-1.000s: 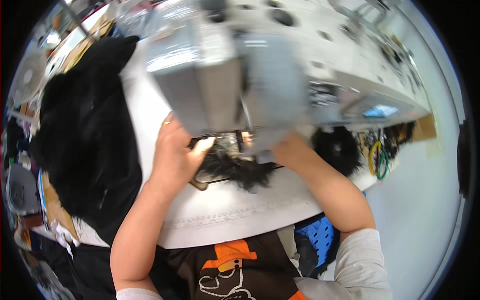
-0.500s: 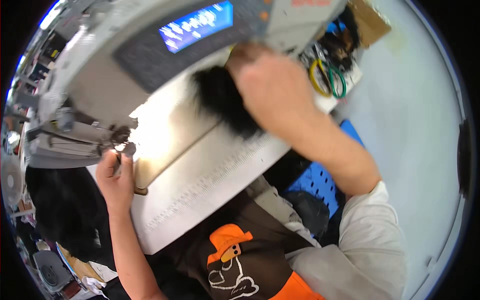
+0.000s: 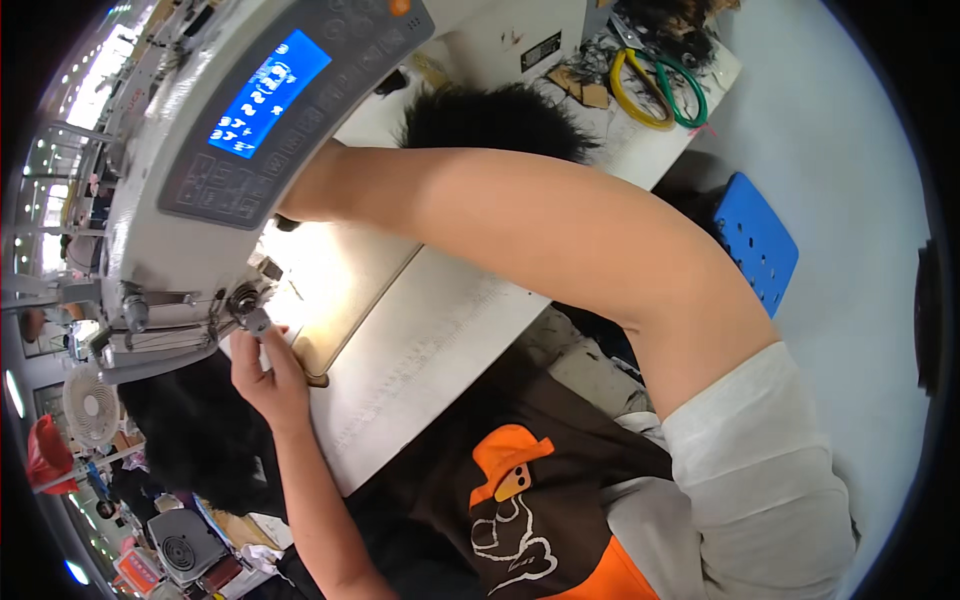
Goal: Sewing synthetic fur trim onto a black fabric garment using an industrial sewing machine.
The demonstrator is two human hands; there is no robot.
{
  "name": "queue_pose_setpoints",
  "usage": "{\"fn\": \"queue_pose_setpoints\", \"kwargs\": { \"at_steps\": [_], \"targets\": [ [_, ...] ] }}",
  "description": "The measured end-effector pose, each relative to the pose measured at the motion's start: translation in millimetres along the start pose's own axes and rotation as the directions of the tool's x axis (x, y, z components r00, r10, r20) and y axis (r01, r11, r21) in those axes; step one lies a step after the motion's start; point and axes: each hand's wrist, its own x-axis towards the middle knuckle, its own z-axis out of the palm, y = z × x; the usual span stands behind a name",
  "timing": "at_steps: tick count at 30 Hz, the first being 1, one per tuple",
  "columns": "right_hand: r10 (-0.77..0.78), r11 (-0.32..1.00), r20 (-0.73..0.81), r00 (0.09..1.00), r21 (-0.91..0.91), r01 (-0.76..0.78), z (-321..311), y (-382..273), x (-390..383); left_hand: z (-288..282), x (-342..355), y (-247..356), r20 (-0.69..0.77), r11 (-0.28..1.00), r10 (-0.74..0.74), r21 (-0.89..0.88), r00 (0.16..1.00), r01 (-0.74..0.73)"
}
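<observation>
My left hand [image 3: 270, 385] is at the needle area of a white sewing machine [image 3: 150, 250], fingers bent beside the lit metal presser parts [image 3: 255, 318]; what they grip is hidden. My right arm stretches leftward across the bed [image 3: 380, 300], and my right hand [image 3: 310, 188] disappears behind the panel with a blue screen [image 3: 270, 90], so its fingers are hidden. Black fluffy fur [image 3: 490, 125] lies at the back, beyond my right forearm. A large black cloth or fur piece [image 3: 190, 420] is to the left of my left hand.
Yellow-and-green-handled scissors [image 3: 660, 95] and dark scraps [image 3: 680, 30] lie on the back right corner. A blue perforated board [image 3: 760, 245] is beside the table edge at right, near a pale wall [image 3: 850, 180]. A white fan [image 3: 90, 405] and more work clutter are far left.
My right hand has moved from the fur on the right, leftward behind the control panel. The fur now sits farther back. The view has swung toward the machine's right side.
</observation>
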Motion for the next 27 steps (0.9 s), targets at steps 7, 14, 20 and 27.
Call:
{"fn": "queue_pose_setpoints", "kwargs": {
  "at_steps": [7, 14, 20, 27],
  "targets": [
    [-0.298, 0.893, 0.370, 0.880, -0.216, 0.394, -105, -41, -68, 2, -11, 42, 0.107, 0.999, -0.020, -0.035, 0.994, 0.024],
    [-0.300, 0.919, 0.281, 0.912, 0.340, 0.198, -124, -101, -101, -23, -46, 64, 0.045, 0.996, 0.019, -0.088, 0.999, -0.015],
    [-0.221, 0.794, 0.268, 0.938, 0.608, 0.013, -122, -106, -105, -57, -56, 52, -0.128, 0.669, -0.446, -0.705, 0.886, 0.235],
    [0.179, 0.467, 0.445, 0.877, 0.747, -0.474, -140, -122, -127, -82, -78, 40, 0.007, 0.205, -0.579, -0.966, 0.815, 0.154]
  ]
}}
